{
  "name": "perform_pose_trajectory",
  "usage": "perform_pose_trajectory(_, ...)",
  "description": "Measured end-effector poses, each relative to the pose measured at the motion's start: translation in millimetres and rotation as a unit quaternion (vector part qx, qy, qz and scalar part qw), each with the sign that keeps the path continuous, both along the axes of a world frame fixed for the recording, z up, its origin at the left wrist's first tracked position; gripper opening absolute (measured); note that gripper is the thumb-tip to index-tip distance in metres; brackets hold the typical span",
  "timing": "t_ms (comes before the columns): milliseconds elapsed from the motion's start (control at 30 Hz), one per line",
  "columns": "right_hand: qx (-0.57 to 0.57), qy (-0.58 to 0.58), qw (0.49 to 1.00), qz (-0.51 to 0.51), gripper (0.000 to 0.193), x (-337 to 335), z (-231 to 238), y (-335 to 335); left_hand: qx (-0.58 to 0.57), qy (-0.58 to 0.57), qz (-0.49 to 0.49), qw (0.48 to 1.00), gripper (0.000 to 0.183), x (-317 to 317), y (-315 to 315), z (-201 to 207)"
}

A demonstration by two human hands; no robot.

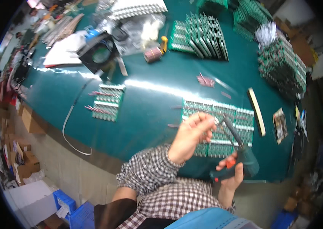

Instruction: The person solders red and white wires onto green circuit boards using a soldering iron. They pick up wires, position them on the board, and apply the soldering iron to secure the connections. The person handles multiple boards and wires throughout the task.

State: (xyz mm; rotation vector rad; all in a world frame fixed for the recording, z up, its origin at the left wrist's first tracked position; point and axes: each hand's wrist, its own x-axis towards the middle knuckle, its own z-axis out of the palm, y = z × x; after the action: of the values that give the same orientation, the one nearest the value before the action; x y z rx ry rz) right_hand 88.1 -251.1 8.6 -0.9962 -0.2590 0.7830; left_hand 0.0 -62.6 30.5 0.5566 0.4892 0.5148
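Observation:
My right hand [233, 176] grips a dark green soldering gun [248, 162] with an orange trigger. Its long dark nozzle slants up and left toward my left fingertips. My left hand [192, 133] is closed in a pinch just left of the nozzle tip; what lies between the fingers is too small to make out. Beneath both hands lies a panel of green circuit boards [241, 133] with rows of pale parts, partly hidden by the hands. Thin dark red wires stick out from its left edge. A smaller board block [107, 103] with red wires lies further left.
A small wire bundle [205, 80] lies beyond the panel, a pale stick [256, 111] to its right. Stacked boards [283, 66] stand far right, more boards [203, 38] at the back. A black fan-like unit [99, 53], a wire spool [153, 55] and a white cable [67, 121] are left.

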Motion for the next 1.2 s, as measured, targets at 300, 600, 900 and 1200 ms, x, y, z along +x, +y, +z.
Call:
perform_pose_trajectory(300, 0.003, -0.002, 0.993, -0.122, 0.040, 36, 7, -2, 0.133, 0.029, 0.041, 0.990, 0.017, -21, 8, 1)
perform_pose_trajectory(600, 0.029, 0.057, 0.980, -0.188, 0.034, 76, -5, -37, 0.263, 0.096, 0.082, 0.956, 0.017, -32, 25, -17)
perform_pose_trajectory(900, 0.124, 0.088, 0.970, -0.187, 0.035, 100, -22, -64, 0.315, 0.171, 0.076, 0.931, 0.016, -28, 30, -29)
perform_pose_trajectory(1200, 0.163, 0.083, 0.970, -0.162, 0.035, 104, -32, -66, 0.321, 0.194, 0.072, 0.924, 0.016, -23, 27, -37)
